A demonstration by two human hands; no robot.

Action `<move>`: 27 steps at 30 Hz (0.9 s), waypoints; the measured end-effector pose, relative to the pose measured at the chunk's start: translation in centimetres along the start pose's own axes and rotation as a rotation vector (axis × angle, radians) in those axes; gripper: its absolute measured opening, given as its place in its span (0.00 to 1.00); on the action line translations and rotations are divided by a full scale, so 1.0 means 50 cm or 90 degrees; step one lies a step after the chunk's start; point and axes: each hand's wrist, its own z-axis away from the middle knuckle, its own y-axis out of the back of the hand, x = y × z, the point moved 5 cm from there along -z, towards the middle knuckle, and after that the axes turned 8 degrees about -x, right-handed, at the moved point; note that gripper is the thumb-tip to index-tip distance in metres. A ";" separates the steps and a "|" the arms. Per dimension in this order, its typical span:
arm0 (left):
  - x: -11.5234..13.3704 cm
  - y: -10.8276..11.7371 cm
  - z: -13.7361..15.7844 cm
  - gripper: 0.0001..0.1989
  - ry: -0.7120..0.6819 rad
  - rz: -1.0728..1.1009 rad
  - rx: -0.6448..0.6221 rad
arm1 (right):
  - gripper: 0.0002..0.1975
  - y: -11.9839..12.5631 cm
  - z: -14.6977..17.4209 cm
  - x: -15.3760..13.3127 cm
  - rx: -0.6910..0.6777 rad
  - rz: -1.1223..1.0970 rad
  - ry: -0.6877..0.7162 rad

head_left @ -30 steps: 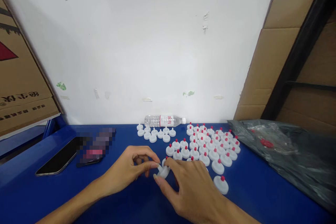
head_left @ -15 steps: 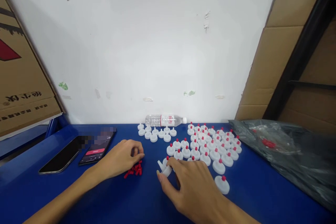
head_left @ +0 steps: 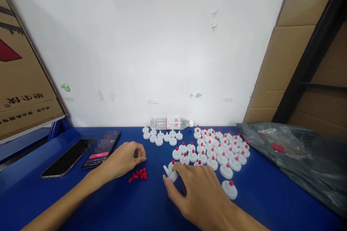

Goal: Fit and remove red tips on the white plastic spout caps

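Between the thumb and fingers of my right hand (head_left: 200, 189) is a white nozzle cap (head_left: 172, 175), tilted with its bare spout up and to the left. My left hand (head_left: 125, 159) is curled with thumb and fingertips together, just above a small pile of red tips (head_left: 138, 174); whatever it may pinch is hidden. Right of centre stand many white nozzle caps with red tips on their spouts (head_left: 222, 158), some partly covered by my right hand. Farther back is a group of white nozzle caps with bare spouts (head_left: 159, 141).
A clear plastic bottle (head_left: 172, 123) lies along the white wall. Two phones (head_left: 63, 160) rest at the left of the blue table (head_left: 108, 205). Dark plastic sheeting (head_left: 295, 162) with a clear bag of red pieces covers the right side. Cardboard (head_left: 284, 61) flanks the wall.
My left hand has lifted slightly up and left from the red tips, leaving more of the pile in sight. The right hand holds the white nozzle cap nearly still.
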 end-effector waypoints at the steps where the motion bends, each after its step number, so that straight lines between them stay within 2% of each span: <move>1: 0.002 0.003 0.001 0.10 -0.005 -0.003 0.016 | 0.15 0.000 0.000 0.000 -0.001 0.000 0.000; 5: 0.033 0.012 0.007 0.11 -0.031 0.019 0.069 | 0.15 -0.002 0.000 0.000 -0.001 -0.006 -0.001; 8: 0.067 0.007 0.015 0.17 -0.041 0.066 0.091 | 0.14 -0.002 0.001 0.001 0.010 -0.024 0.001; 10: 0.085 -0.004 0.022 0.21 -0.038 0.146 0.095 | 0.14 -0.001 0.001 0.001 0.016 -0.037 0.000; 14: 0.112 -0.035 0.030 0.23 -0.078 0.318 0.013 | 0.12 0.000 0.002 0.003 0.021 -0.047 0.000; 17: 0.118 -0.048 0.032 0.22 -0.070 0.405 -0.051 | 0.12 0.000 0.001 0.003 0.019 -0.049 0.004; 27: 0.120 -0.056 0.034 0.17 -0.077 0.515 -0.141 | 0.11 -0.005 0.000 0.006 0.013 -0.057 -0.009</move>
